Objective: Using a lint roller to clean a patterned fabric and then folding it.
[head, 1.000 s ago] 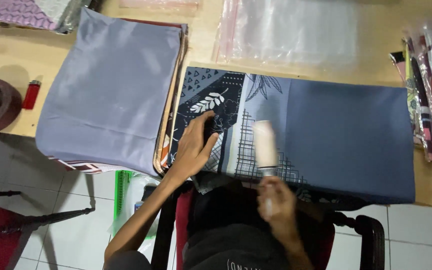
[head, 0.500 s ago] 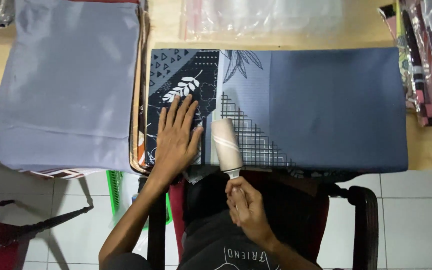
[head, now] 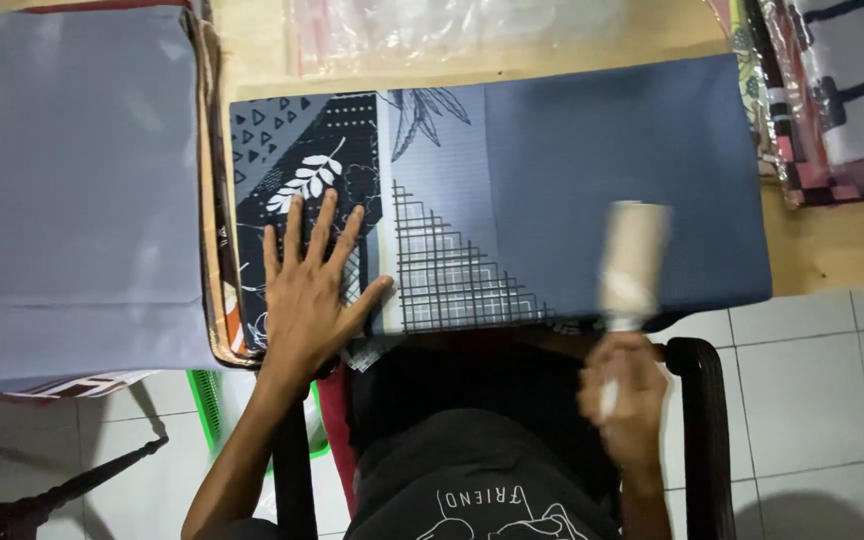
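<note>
Head view: I am seated at the counter [head: 832, 255], running a lint roller [head: 633, 262] over a folded sheet [head: 572, 190] laid flat before me, its left part printed with dark leaves and a grid, its right part plain slate blue. By my reading the step in hand is the cleaning pass itself, with the roller on the plain blue stretch near the sheet's front edge. My left hand [head: 310, 290] lies flat on the printed end, fingers spread wide and palm down, gripping nothing, only pinning the cloth so that it does not slide. My right hand [head: 625, 392] is wrapped shut around the roller's handle just off the counter's edge (both hand and roller are blurred, so the exact grip on the handle is hard to make out). The pale roller drum stands upright in the picture, resting on or just above the blue cloth; I cannot tell which.

The next move, as I judge it, calls for an even stroke across the rest of the plain panel, with my left palm kept firm against the pull.

To my left a grey folded sheet [head: 67, 190] tops a stack [head: 214, 200], just beside the one I am working on. Clear plastic bags [head: 452, 30] lie beyond it, and bagged sheets [head: 832, 90] sit at the right. A dark chair arm [head: 697, 420] frames my right side over a white tiled floor [head: 822, 400].
</note>
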